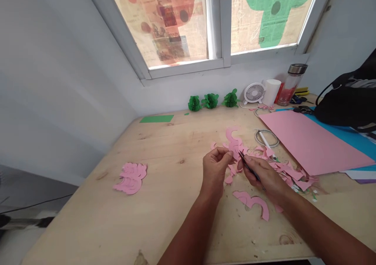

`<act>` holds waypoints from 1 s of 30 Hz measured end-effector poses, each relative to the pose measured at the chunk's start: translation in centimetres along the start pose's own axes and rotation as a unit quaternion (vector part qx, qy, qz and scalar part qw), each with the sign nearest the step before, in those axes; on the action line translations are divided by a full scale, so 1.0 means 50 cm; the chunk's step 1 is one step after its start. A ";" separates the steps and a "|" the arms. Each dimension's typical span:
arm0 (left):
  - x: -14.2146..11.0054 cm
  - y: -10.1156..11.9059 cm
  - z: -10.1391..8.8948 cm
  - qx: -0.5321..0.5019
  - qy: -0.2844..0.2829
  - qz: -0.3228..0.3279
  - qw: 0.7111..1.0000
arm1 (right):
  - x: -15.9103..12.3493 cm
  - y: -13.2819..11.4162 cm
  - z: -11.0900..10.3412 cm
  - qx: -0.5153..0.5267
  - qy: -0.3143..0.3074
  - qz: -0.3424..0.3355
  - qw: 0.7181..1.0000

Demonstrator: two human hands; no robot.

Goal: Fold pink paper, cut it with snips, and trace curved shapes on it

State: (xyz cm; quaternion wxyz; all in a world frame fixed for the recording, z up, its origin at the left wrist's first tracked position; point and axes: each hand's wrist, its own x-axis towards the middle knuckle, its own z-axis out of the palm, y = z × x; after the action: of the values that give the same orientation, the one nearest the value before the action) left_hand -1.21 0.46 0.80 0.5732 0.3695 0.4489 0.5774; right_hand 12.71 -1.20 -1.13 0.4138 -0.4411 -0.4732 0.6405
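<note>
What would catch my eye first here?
Probably the left hand pinching a curvy pink paper piece, beside the right hand gripping a dark pointed tool. Right of them lies a large pink sheet. Behind, three crinkled green shapes line up by the wall.

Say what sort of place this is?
Likely an indoor papercraft spot. It shows in the pink paper scraps, the dark scissors in the right hand, and the crinkled green paper shapes at the back.
</note>
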 end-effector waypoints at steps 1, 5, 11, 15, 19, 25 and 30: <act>0.000 0.001 0.000 -0.001 0.000 0.000 1.000 | 0.000 0.000 0.001 0.000 0.000 0.000 1.000; -0.002 0.001 0.000 0.003 -0.010 -0.004 1.000 | 0.000 -0.002 0.006 0.002 0.001 0.003 1.000; -0.003 0.001 -0.001 0.006 -0.018 -0.004 1.000 | -0.001 -0.009 0.011 -0.005 0.012 0.015 1.000; -0.003 0.001 0.000 0.010 -0.010 -0.004 1.000 | -0.002 -0.009 0.013 -0.019 0.013 0.010 1.000; -0.003 0.002 0.000 0.010 -0.010 -0.008 1.000 | -0.003 -0.007 0.013 -0.017 0.012 0.004 1.000; -0.003 0.002 0.000 0.008 -0.013 -0.011 1.000 | -0.004 -0.005 0.011 -0.011 0.010 0.009 1.000; -0.003 0.002 0.000 0.010 -0.012 -0.008 1.000 | -0.006 -0.006 0.010 -0.006 0.006 0.012 1.000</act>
State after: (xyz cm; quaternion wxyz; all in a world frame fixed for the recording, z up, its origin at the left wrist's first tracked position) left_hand -1.23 0.29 0.93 0.5795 0.3786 0.4507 0.5638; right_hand 12.36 -1.55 -0.73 0.4060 -0.4537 -0.4692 0.6397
